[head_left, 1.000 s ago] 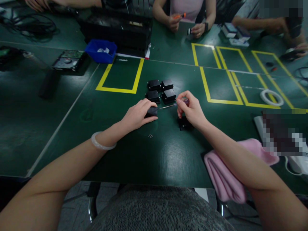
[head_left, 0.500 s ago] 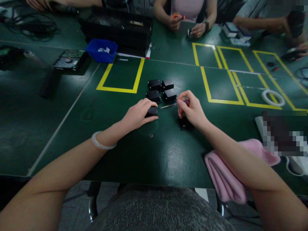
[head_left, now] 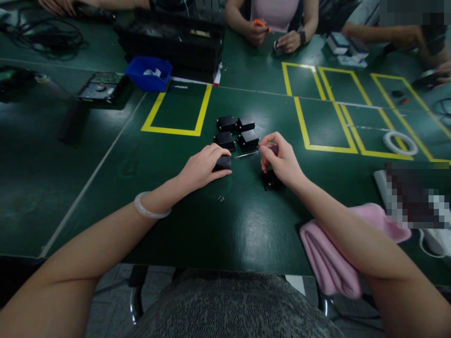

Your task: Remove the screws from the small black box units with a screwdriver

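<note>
My left hand (head_left: 204, 166) grips a small black block (head_left: 223, 163) against the green table (head_left: 211, 234). A screwdriver (head_left: 248, 154) is pinched in my right hand (head_left: 278, 157), its thin shaft pointing left with the tip at the block's right side. Whether the tip sits in a screw is too small to tell. Just beyond my hands stand several black blocks (head_left: 248, 140) in two rows, with small shiny bits at their sides. Another black part (head_left: 271, 180) lies partly under my right hand. A few tiny screws (head_left: 221, 199) rest nearer to me.
A blue bin (head_left: 150, 75) stands by a large black box (head_left: 176, 44) at the back left, near a hard drive (head_left: 102, 88). A pink cloth (head_left: 331, 253) and a tape roll (head_left: 400, 142) are at right. Other people's hands (head_left: 289, 42) are across the table.
My hands, the block and the screwdriver are almost unchanged; my right fingers have shifted very slightly around the handle. Across the table, a person's hand with an orange item has moved slightly.
</note>
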{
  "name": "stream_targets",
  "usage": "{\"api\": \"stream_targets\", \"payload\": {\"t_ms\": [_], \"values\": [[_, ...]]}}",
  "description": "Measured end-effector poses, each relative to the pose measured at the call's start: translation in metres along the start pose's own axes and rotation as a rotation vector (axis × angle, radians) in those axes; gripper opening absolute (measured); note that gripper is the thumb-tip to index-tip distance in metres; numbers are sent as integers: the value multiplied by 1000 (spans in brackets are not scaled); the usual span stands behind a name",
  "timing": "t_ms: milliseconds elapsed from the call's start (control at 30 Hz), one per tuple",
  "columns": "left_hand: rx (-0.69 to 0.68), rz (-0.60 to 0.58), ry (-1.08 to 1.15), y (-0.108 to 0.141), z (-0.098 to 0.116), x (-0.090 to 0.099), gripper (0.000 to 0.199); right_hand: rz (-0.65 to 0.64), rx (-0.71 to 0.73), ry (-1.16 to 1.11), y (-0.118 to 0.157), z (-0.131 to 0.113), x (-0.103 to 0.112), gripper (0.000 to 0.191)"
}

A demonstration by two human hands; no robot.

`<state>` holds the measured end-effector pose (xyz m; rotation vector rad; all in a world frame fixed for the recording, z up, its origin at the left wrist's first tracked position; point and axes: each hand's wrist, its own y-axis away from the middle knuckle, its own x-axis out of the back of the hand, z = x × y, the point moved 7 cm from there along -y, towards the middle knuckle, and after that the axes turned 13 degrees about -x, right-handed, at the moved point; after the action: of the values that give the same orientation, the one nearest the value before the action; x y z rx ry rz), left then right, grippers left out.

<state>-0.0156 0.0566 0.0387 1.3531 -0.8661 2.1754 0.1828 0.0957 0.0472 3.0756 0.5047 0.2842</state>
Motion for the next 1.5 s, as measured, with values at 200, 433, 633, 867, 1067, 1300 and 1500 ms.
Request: {"api": "stream_targets", "payload": {"t_ms": [200, 433, 633, 867, 1067, 1300, 1500], "values": [[-2, 8, 5, 0, -1, 0, 39, 12, 0, 18, 0, 1, 1, 35], [-6, 5, -3, 0, 0, 0, 39, 5, -20, 20, -1, 2, 0, 26], [9, -3, -10, 1, 0, 0, 39, 17, -20, 25, -1, 3, 1, 29], [-9, 10, -8, 0, 1, 0, 38, 26, 1, 18, -1, 2, 0, 39], [-5, 8, -12, 0, 0, 0, 40, 10, 3, 10, -1, 1, 0, 35], [-14, 11, -12, 1, 1, 1, 40, 19, -11, 27, -1, 3, 1, 34], [-11, 10, -10, 1, 0, 0, 40, 6, -7, 16, -2, 3, 0, 27]]}}
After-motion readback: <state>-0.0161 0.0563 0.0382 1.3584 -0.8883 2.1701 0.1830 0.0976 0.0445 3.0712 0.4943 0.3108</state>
